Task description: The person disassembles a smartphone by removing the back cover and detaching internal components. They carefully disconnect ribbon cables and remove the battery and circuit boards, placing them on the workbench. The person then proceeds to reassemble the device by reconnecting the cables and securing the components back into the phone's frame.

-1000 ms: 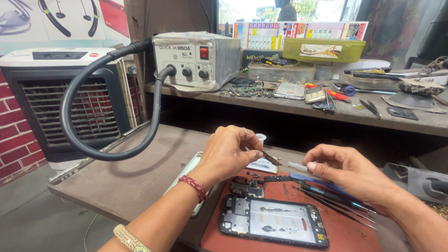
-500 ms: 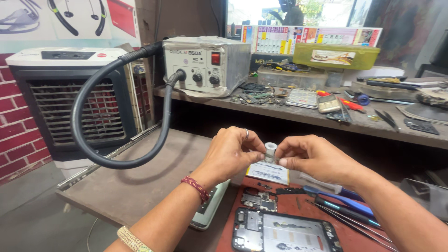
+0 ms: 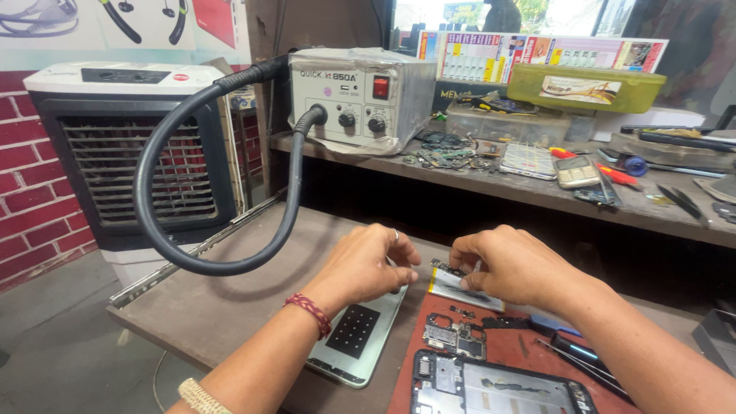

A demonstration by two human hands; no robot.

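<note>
At repair bench: left hand (image 3: 366, 264) curled, contents unseen; right hand (image 3: 510, 264) pinches small circuit board (image 3: 452, 271). Opened phone frame (image 3: 498, 391) lies stripped, reassembly apparently pending.

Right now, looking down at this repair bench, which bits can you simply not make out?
- Head view: whatever the left hand pinches is hidden behind its curled fingers.
- The right hand covers part of the small circuit board it touches.
- The opened phone is cut off by the bottom edge.
- Loose parts on the back shelf are too small to identify.
- The tools beside the red mat vanish under the right forearm.
</note>
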